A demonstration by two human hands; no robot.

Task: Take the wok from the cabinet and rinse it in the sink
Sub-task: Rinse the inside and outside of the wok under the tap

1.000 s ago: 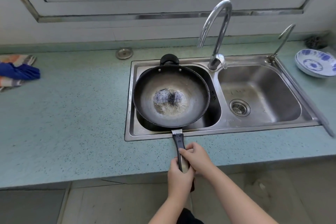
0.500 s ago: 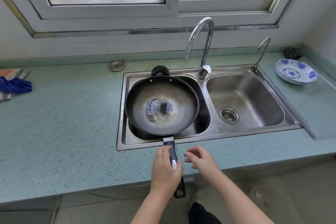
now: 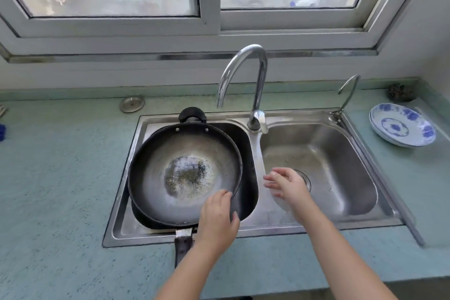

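Observation:
A dark, worn wok [image 3: 170,153] rests across the left basin of the steel double sink [image 3: 341,165], on top of a black tub. Its long handle [image 3: 182,248] points toward me over the sink's front edge, and a small black loop handle is at the far side. My left hand [image 3: 216,221] holds the wok's near right rim, fingers over the edge and thumb outside. My right hand [image 3: 287,182] hovers open over the divider and the right basin, touching nothing. The tall faucet [image 3: 258,85] has its spout over the wok's far right side; no water runs.
A blue-patterned plate [image 3: 401,129] sits on the counter to the right, with a dark scouring pad [image 3: 400,92] behind it. A small thin tap [image 3: 348,90] rises at the sink's back right corner. A round metal cap [image 3: 132,104] lies behind the sink at left.
Both hands have left the long handle. The left hand moved forward onto the wok's rim and the right hand moved out over the right basin. My view has moved closer and tilted up.

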